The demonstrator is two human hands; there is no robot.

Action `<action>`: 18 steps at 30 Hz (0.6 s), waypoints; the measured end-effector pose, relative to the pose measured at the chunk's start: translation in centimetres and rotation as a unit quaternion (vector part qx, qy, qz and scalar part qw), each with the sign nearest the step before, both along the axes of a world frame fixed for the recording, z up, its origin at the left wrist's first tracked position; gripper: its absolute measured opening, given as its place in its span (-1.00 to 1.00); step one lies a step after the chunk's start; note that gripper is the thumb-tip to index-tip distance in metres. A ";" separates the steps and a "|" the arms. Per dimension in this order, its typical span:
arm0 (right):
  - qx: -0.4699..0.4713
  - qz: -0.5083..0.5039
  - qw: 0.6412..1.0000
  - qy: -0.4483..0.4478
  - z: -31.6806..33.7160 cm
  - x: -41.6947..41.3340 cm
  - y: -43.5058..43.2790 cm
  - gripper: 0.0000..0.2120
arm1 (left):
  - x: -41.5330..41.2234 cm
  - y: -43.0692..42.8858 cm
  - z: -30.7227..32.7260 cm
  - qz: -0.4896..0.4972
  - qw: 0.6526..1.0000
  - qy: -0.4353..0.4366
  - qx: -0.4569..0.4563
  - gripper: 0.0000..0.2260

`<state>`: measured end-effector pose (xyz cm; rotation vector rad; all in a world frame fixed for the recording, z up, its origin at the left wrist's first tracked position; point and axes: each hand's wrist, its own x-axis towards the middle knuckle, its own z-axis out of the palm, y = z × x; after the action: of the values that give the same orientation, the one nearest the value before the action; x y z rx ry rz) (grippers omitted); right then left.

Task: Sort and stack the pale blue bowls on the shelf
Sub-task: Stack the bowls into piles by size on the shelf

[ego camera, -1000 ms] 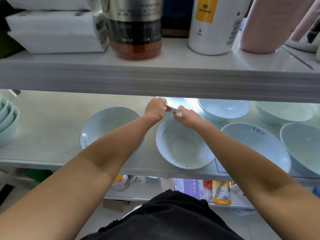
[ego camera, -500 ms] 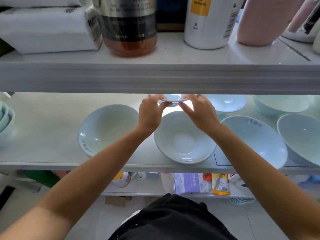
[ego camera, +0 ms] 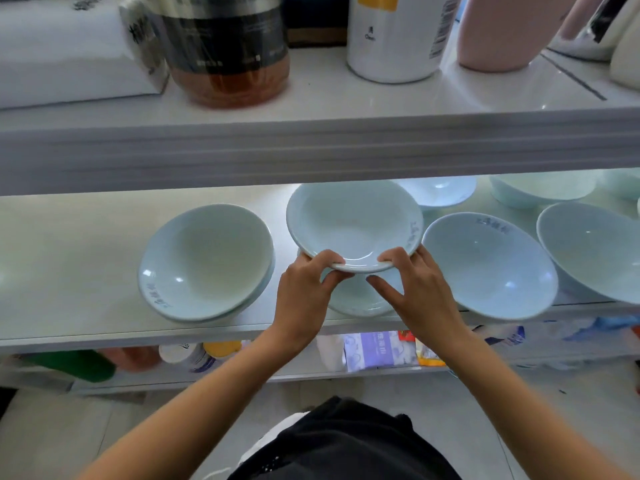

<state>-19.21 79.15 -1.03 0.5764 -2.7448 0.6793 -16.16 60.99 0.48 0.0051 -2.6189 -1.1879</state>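
Note:
Both hands hold one pale blue bowl (ego camera: 353, 223) by its near rim, tilted toward me, just above another pale blue bowl (ego camera: 356, 299) that rests on the middle shelf (ego camera: 86, 306). My left hand (ego camera: 304, 289) pinches the rim at the left and my right hand (ego camera: 415, 289) pinches it at the right. Left of them sits a stack of two pale blue bowls (ego camera: 204, 261). More pale blue bowls stand to the right (ego camera: 488, 265) (ego camera: 592, 247) and at the back (ego camera: 440, 192) (ego camera: 540, 192).
The upper shelf's thick front edge (ego camera: 311, 150) hangs low over the bowls. On it stand a jar with amber contents (ego camera: 225, 50), a white bottle (ego camera: 394, 36), a pink container (ego camera: 502, 29) and white packs (ego camera: 69, 53). Packets and bottles fill the lower shelf (ego camera: 377, 351).
The bowl was gripped at the back of the shelf, lifted, and has come forward toward me over the middle bowl. Both hands moved nearer with it.

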 end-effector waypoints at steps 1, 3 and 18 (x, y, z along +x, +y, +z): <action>0.002 0.002 1.000 -0.005 -0.4 0.3 0.2 -0.64 | 0.4 0.1 -0.3 0.000 1.000 -0.008 0.002 -0.89; 0.003 0.003 1.000 -0.015 -1.0 0.9 0.5 -0.65 | 1.2 0.2 -0.6 0.001 1.000 -0.023 -0.010 -0.88; -0.043 0.003 0.996 -0.075 -2.4 2.6 1.3 -0.46 | 3.1 1.0 -2.4 0.046 0.998 -0.015 -0.045 -0.55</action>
<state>-16.59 80.40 -3.44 0.5342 -2.8335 0.8717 -13.02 61.94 -1.90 0.1266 -2.6644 -1.0463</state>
